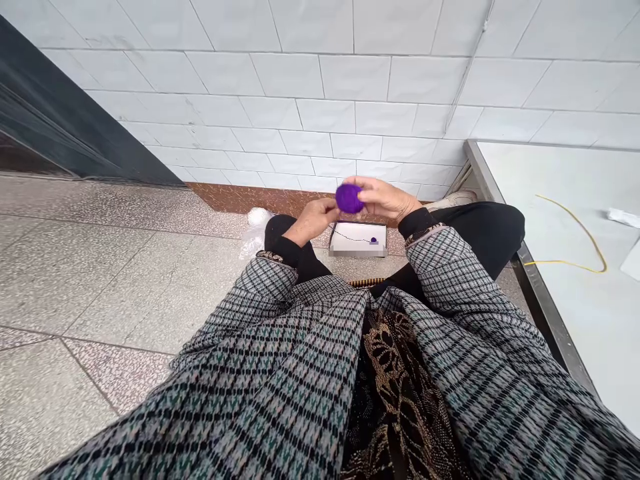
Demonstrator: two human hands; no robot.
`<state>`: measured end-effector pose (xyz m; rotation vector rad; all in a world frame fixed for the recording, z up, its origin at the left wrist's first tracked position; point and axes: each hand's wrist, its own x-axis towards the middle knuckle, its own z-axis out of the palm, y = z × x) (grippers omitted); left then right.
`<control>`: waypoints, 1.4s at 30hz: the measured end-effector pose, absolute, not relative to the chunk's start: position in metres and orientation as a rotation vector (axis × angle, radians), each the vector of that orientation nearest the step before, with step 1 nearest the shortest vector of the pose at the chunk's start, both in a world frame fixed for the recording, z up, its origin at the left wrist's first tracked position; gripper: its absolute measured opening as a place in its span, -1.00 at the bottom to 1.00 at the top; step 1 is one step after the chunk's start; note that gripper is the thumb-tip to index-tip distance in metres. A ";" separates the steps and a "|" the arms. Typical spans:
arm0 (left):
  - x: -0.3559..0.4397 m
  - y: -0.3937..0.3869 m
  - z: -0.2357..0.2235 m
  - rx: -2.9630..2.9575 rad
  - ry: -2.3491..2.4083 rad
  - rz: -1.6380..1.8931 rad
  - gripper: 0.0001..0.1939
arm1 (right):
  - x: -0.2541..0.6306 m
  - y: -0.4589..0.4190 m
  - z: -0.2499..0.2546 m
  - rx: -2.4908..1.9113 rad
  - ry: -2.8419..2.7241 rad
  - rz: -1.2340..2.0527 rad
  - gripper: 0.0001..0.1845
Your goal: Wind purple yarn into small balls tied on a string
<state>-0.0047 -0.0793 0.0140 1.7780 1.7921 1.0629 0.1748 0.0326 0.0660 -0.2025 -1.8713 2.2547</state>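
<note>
A ball of purple yarn (pixel 349 199) is up in front of me, over the gap between my knees. My right hand (pixel 383 199) grips it from the right, with the thumb on its near face. On its left, my left hand (pixel 316 219) is closed in a pinch close to the ball's lower edge. From below the left fingers a thin dark yarn strand (pixel 350 237) hangs down into a shallow white box (pixel 345 249) on the floor. At the strand's end in the box lies a small purple piece (pixel 373 240).
Beside my left knee is a white bundle in clear plastic (pixel 258 219). To the right stands a metal-edged white table (pixel 560 233) with a yellow cord (pixel 585 233) on it. A white tiled wall (pixel 325 113) rises ahead; a dark panel (pixel 75 127) is at left.
</note>
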 end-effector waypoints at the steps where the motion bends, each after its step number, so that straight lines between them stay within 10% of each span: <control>1: 0.000 -0.079 0.011 1.797 1.757 1.014 -0.79 | 0.172 0.036 0.065 -0.228 -1.801 2.194 -0.44; 13: 0.011 -0.090 0.037 2.011 1.657 0.868 -0.80 | 0.157 0.049 0.046 -0.918 -2.114 1.598 -0.55; 29: -0.003 -0.071 0.005 1.768 1.853 1.241 -0.79 | 0.168 0.028 0.063 -0.398 -1.965 2.073 -0.67; 42: 0.000 -0.080 0.028 2.068 1.883 1.009 -0.79 | 0.160 0.041 0.046 -0.887 -2.322 1.321 -0.59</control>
